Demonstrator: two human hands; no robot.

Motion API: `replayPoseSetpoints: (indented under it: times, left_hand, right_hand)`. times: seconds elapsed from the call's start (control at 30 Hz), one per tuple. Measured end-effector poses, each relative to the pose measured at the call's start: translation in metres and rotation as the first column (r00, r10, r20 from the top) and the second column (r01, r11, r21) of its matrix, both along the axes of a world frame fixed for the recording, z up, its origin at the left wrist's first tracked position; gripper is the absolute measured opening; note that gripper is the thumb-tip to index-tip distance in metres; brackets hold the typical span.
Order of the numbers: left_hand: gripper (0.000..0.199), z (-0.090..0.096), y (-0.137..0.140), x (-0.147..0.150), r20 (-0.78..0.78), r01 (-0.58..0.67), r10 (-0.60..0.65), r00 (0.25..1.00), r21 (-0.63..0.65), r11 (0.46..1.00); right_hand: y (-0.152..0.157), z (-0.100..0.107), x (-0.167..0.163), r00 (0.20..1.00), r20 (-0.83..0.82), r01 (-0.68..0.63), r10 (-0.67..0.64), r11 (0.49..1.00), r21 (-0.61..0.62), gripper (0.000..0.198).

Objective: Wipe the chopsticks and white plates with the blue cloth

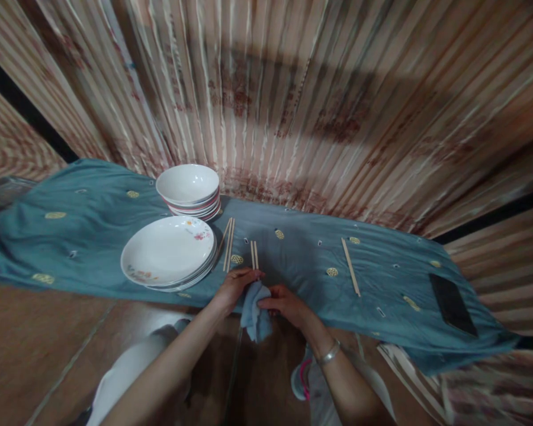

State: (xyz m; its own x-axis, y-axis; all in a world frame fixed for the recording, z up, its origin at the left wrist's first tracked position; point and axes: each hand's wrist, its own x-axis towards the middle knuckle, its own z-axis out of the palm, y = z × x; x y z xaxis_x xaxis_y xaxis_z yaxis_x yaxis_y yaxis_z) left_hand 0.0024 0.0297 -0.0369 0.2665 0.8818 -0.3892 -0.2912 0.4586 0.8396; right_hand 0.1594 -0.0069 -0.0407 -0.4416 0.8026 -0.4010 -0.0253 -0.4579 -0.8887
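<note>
My left hand [237,287] is closed round the near end of a pair of light wooden chopsticks [254,254], whose far ends point away from me over the table. A light blue cloth [256,313] hangs bunched between my hands. The fingers of my right hand [285,303] pinch this cloth close to the chopsticks' lower ends, which are hidden. Just left of my hands, several more chopsticks [228,245] lie loose beside a stack of white plates [169,251] with flower decoration. One further pair of chopsticks [350,267] lies apart on the right.
A stack of white bowls [188,186] with red bands stands behind the plates. Toward the right end of the table's teal cloth [302,254] lies a flat black object [452,303], possibly a phone. A pleated curtain [266,89] rises along the back edge.
</note>
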Motion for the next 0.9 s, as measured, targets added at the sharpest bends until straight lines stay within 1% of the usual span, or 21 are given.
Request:
replayPoseSetpoints:
  times: [0.23, 0.37, 0.43, 0.57, 0.63, 0.7, 0.83, 0.9]
  left_hand:
    - [0.028, 0.003, 0.005, -0.005, -0.023, -0.117, 0.117, 0.993, -0.015, 0.993]
    - [0.026, 0.002, 0.007, -0.008, -0.011, -0.148, 0.148, 0.989, -0.039, 0.988]
    - [0.028, 0.001, 0.009, -0.010, 0.006, -0.171, 0.172, 0.985, -0.043, 0.984]
    - [0.032, 0.002, 0.013, -0.013, 0.029, -0.207, 0.208, 0.978, -0.041, 0.977]
    - [0.033, 0.003, 0.014, -0.014, 0.044, -0.204, 0.206, 0.977, -0.046, 0.978]
    - [0.033, 0.004, 0.014, -0.014, 0.059, -0.202, 0.206, 0.977, -0.060, 0.978]
    - [0.030, 0.005, 0.014, -0.013, 0.071, -0.189, 0.194, 0.978, -0.071, 0.979]
    - [0.030, 0.005, 0.015, -0.013, 0.076, -0.187, 0.191, 0.979, -0.062, 0.980]
  right_hand:
    - [-0.007, -0.002, -0.002, 0.994, -0.010, -0.105, 0.105, 0.994, 0.003, 0.030]
    - [-0.011, 0.000, 0.001, 0.985, -0.020, -0.169, 0.169, 0.986, -0.001, 0.028]
    - [-0.013, -0.001, 0.004, 0.976, -0.011, -0.217, 0.217, 0.976, -0.002, 0.027]
    - [-0.015, -0.009, 0.014, 0.940, 0.036, -0.338, 0.338, 0.941, -0.016, 0.027]
    - [-0.015, -0.011, 0.020, 0.940, 0.069, -0.334, 0.334, 0.942, -0.017, 0.026]
    - [-0.014, -0.009, 0.027, 0.952, 0.080, -0.296, 0.295, 0.955, 0.004, 0.023]
    - [-0.016, 0.003, 0.042, 0.963, 0.074, -0.262, 0.259, 0.964, 0.038, 0.017]
    - [-0.017, 0.009, 0.050, 0.975, 0.084, -0.212, 0.207, 0.976, 0.051, 0.015]
